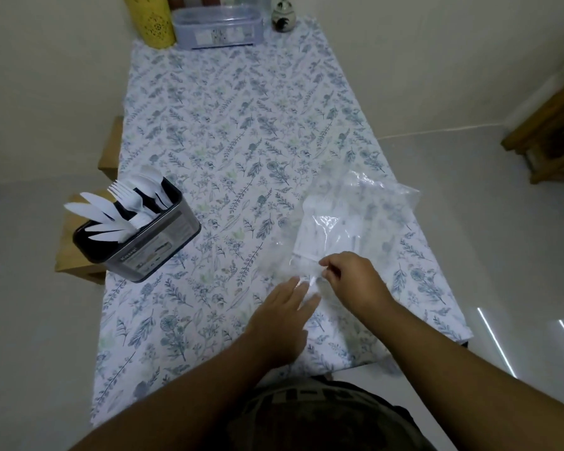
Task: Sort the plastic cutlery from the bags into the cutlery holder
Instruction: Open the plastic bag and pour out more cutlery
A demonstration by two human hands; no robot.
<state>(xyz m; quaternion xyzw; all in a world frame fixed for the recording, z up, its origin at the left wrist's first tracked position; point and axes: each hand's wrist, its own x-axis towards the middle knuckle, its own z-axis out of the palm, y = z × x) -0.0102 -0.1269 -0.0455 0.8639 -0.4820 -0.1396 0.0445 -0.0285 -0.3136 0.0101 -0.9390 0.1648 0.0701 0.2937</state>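
A clear plastic bag lies on the right half of the table, which is covered by a leaf-patterned cloth. White plastic cutlery shows faintly through the bag, too blurred to tell apart. The bag's near end reaches down to both hands, and the rest of it stretches away from them toward the far right.

The right hand has its fingers curled, thumb and forefinger pinching the bag's near edge. The left hand sits just to the near left of it, fingers straight and laid flat on the bag's near corner, pressing it to the cloth. The two hands are almost touching.

The cutlery holder, a dark tin with a label on its side, stands well apart at the table's left edge, to the far left of the hands. White knives, forks and spoons stand in it.

At the table's far end stand a yellow container, a clear lidded box and a small jar.
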